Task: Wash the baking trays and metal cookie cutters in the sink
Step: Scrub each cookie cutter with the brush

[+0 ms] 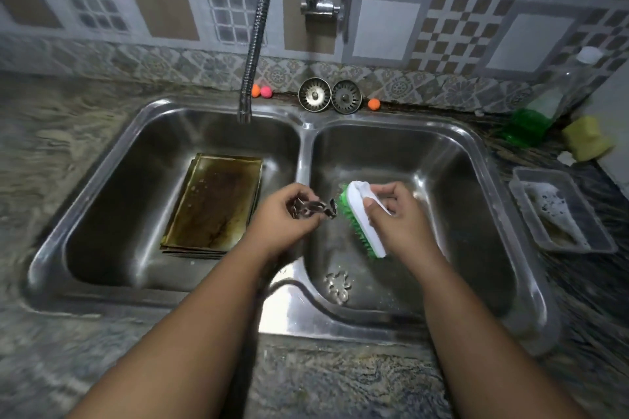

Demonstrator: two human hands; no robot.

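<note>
Over the sink's divider (pixel 305 160) the left hand (pixel 282 218) pinches a cookie cutter (pixel 315 209), the right hand (pixel 396 213) grips the brush (pixel 357 211) beside it: cutter-scrubbing, I'd judge, needing bristles worked inside next, trays (pixel 212 204) waiting in the left basin.

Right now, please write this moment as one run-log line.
left hand: pinches dark metal cookie cutter | right hand: grips white-backed green-bristled scrub brush | stained brown baking trays: stacked in left steel basin

Head-worn view, steeply down over sink (pixel 306 133)
</note>
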